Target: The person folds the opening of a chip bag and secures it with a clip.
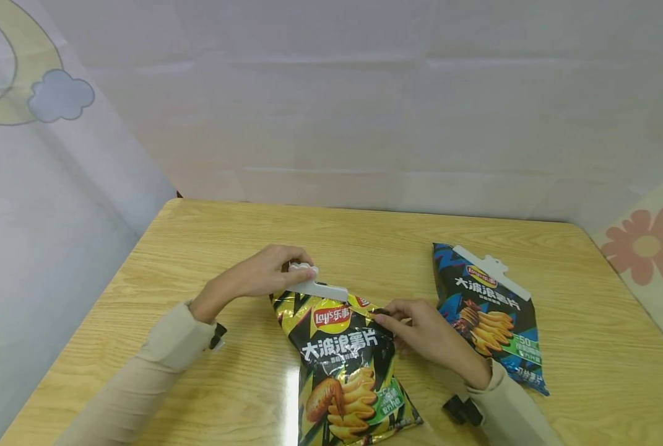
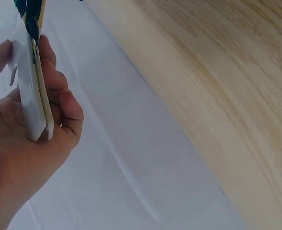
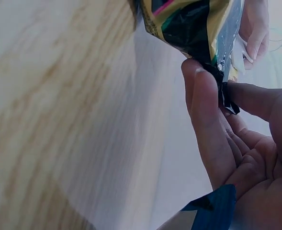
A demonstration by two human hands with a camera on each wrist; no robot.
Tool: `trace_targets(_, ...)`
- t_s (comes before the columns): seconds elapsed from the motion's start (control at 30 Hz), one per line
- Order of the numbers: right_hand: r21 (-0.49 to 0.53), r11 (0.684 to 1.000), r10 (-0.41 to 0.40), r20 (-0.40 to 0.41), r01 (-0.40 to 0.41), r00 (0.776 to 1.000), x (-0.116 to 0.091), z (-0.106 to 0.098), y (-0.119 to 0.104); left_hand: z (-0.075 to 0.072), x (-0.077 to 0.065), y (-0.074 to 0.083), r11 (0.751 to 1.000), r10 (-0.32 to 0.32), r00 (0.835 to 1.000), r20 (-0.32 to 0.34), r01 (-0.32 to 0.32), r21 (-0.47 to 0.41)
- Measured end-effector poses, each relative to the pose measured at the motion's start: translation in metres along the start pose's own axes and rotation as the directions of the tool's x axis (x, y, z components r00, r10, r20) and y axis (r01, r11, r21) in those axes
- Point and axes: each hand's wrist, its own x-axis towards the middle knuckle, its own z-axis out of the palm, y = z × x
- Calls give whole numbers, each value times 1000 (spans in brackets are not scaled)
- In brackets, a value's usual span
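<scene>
A black and gold bag of potato chips (image 1: 339, 353) lies at the front middle of the table in the head view. The left hand (image 1: 261, 271) grips a white bag clip (image 1: 327, 291) at the bag's top left edge. Seen from the left wrist, the clip (image 2: 31, 103) rests in the palm, with the bag's edge between its bars at the top. On the other side, the right hand (image 1: 428, 331) pinches the bag's top right corner; the right wrist view shows this dark corner (image 3: 227, 98) between thumb and fingers.
Right of the right hand lies a blue and black chip bag (image 1: 489, 322) with a white clip (image 1: 495, 271) across its top. The wooden table (image 1: 231, 384) ends at a pale cloth backdrop (image 1: 331, 124). A blue bag corner (image 3: 216, 208) shows low in the right wrist view.
</scene>
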Motion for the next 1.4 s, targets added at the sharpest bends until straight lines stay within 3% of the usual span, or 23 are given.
trace_targets(0.23, 6, 1000, -12, 2, 12, 1000, 0, 1, 1, -2, 1, -1, 997, 41, 999, 11, -40, -58)
trace_targets(0.5, 13, 1000, -13, 1, 13, 1000, 0, 0, 0, -4, 3, -1, 996, 45, 999, 25, -43, -83)
trace_targets(1.4, 24, 999, -30, -3, 30, 1000, 1, 2, -3, 2, 12, 14, 994, 96, 995, 29, -95, -53)
